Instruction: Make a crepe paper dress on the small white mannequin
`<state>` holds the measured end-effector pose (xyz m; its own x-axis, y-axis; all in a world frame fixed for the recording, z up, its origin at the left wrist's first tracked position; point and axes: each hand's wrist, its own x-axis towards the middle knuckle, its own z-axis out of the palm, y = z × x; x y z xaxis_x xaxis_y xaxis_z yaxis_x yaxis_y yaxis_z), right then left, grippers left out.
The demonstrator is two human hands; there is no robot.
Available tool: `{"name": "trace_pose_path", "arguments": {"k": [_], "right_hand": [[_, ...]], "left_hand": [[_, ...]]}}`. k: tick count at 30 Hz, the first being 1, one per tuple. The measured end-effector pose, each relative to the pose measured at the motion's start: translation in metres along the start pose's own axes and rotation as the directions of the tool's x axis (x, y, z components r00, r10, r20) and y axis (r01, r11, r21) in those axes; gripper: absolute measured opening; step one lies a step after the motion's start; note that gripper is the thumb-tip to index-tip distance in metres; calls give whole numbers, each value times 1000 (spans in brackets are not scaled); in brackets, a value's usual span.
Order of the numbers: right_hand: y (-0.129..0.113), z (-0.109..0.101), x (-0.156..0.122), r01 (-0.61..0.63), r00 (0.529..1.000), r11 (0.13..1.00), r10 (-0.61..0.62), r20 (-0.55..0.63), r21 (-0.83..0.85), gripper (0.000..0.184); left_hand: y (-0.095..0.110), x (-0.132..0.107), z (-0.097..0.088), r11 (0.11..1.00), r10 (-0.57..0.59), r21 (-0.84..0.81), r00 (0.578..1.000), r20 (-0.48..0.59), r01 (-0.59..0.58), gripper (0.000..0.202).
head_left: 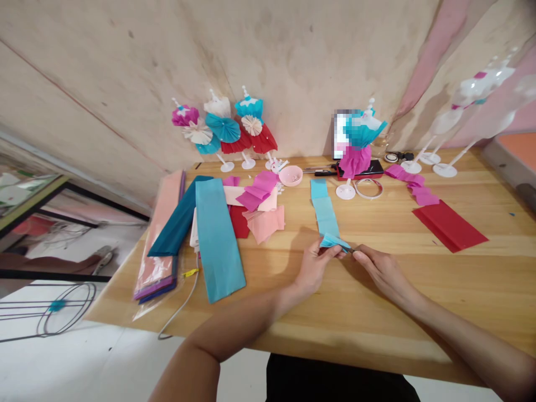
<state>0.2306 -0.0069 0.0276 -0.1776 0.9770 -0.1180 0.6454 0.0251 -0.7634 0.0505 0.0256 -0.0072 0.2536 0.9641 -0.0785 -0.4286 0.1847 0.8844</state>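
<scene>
My left hand (313,269) pinches the gathered near end of a light blue crepe paper strip (326,215). The strip's creased length lies flat on the table, running away from me. Close against the folded end, my right hand (383,271) is closed on a small, thin, dark tool (350,250), whose kind is too small to tell. The tool's tip meets the edge of the folds near my left fingertips. Beyond the strip stands a small dress form (355,159) in a blue paper top and a magenta paper skirt.
On the wooden table (272,312), blue paper (220,240) and a plastic-wrapped paper pack (161,234) lie left. Three dressed forms (224,131) stand behind, near a pink bowl (290,176). To the right are red paper (450,225), a magenta strip (414,184) and bare white forms (448,123).
</scene>
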Motion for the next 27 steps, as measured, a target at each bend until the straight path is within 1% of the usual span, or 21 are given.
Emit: {"name": "trace_pose_path", "arguments": {"k": [5,8,13,17,24,27], "right_hand": [[9,4,1,-2,1000,1000,1,-21,-6,45],[10,5,2,8,1000,1000,-8,-30,0,44],[5,1,2,53,999,998,-53,3,41,41],[-1,-1,2,98,995,990,-101,17,100,40],[1,3,3,93,995,989,-95,13,112,42],[1,2,3,89,996,993,-90,9,81,42]], "left_hand": [[2,-1,1,1000,-16,7,1000,-8,17,19],[3,-2,2,1000,1,23,1000,3,-1,19],[5,-3,2,997,24,70,1000,8,-25,19],[4,-4,1,995,-2,99,999,38,-2,21],[0,-4,2,992,-15,126,999,42,10,23],[1,-5,3,991,-18,134,999,40,12,23]]}}
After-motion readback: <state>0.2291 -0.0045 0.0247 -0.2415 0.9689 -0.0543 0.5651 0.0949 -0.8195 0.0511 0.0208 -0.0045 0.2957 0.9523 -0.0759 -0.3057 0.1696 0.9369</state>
